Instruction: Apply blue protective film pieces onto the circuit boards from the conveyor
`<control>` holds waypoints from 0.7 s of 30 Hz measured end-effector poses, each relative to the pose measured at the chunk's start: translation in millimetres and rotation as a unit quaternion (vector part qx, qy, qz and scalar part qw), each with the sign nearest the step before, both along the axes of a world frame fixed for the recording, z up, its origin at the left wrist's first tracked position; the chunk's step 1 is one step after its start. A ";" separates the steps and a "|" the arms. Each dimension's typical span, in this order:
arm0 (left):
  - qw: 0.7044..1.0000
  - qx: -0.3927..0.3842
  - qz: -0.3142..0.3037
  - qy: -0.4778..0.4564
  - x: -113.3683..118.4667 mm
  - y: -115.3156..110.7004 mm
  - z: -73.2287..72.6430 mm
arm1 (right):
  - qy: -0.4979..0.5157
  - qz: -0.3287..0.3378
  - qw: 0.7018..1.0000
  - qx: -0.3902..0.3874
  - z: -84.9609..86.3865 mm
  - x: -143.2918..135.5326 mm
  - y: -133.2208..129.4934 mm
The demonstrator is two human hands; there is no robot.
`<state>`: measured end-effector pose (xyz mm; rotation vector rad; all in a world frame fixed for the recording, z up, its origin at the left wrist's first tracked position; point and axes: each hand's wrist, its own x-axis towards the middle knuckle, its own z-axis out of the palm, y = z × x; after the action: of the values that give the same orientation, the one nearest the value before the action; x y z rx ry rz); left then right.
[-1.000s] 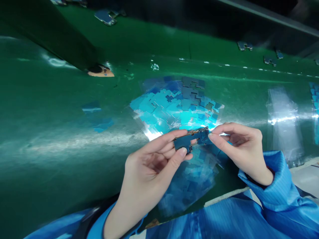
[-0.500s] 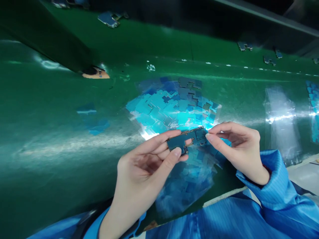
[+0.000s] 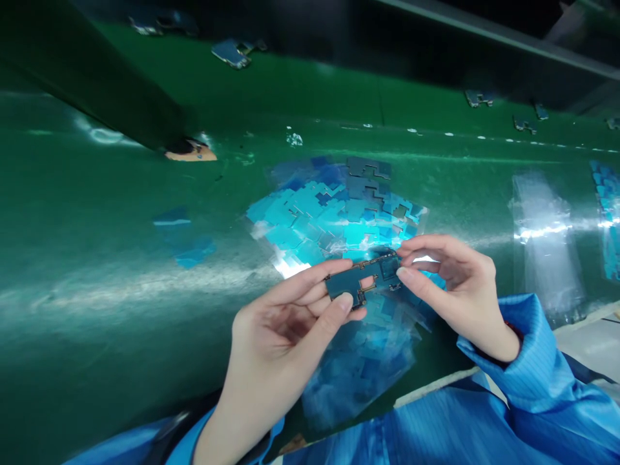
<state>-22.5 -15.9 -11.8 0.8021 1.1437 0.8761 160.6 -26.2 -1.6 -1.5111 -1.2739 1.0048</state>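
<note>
My left hand [image 3: 285, 336] holds a dark circuit board [image 3: 343, 284] by its left end, thumb on the near edge and fingers behind. The board is tilted, its right end farther from me, with a notch near its middle. At that right end is my right hand [image 3: 455, 284], its thumb and forefinger at the board's edges; exactly how they touch is hard to see. Under and beyond the hands lies a pile of blue cut-out film pieces [image 3: 295, 219] on clear sheets. Several dark cut-outs [image 3: 361, 168] lie at its far side.
The green table mat [image 3: 97, 271] carries two loose blue film scraps [image 3: 179, 223] on the left. Clear plastic sheets [image 3: 542, 239] and more blue film [image 3: 605, 213] lie right. A dark post [image 3: 121, 84] stands at back left. More boards [image 3: 235, 53] lie along the back.
My right thumb and forefinger have parted a little and shifted left onto the board's right end. My left hand still holds the board. The view has shifted slightly.
</note>
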 end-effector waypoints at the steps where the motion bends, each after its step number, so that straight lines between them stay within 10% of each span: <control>1: 1.000 -0.001 0.000 0.004 0.0 -0.1 0.2 | 0.014 0.008 1.000 -0.008 -0.8 -0.1 0.0; 16: 0.999 0.002 -0.038 0.004 -2.7 4.9 -5.4 | 0.041 0.013 0.999 -0.010 -6.3 0.1 1.3; 21: 0.982 0.034 -0.180 0.039 -3.5 6.9 -1.9 | -0.020 0.093 0.995 0.002 -1.4 3.9 4.6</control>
<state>-26.0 -9.1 -13.6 1.0684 0.9978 0.5876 164.5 -21.6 -3.0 -1.4339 -1.4655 1.0945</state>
